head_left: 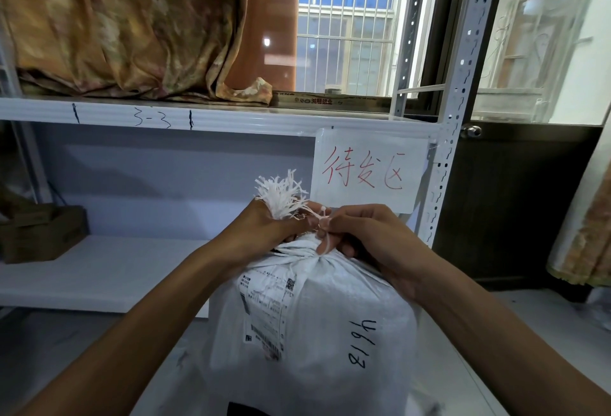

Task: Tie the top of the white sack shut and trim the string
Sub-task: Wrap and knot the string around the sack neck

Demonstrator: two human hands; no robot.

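A full white woven sack (330, 326) stands upright in front of me, with a shipping label and the handwritten number 46613 on its side. Its top is gathered into a neck with a frayed tuft (281, 192) sticking up. My left hand (264, 230) grips the gathered neck just under the tuft. My right hand (360, 233) pinches a thin white string (323, 217) that wraps the neck; a short length of it runs between my fingertips and down to the neck. No cutting tool is in sight.
A white metal shelf unit (198, 118) stands behind the sack, its lower board (99, 270) at sack height. A brown cardboard box (43, 233) sits at the left. A paper sign (367, 167) with red writing hangs on the shelf. A dark door (512, 200) is at the right.
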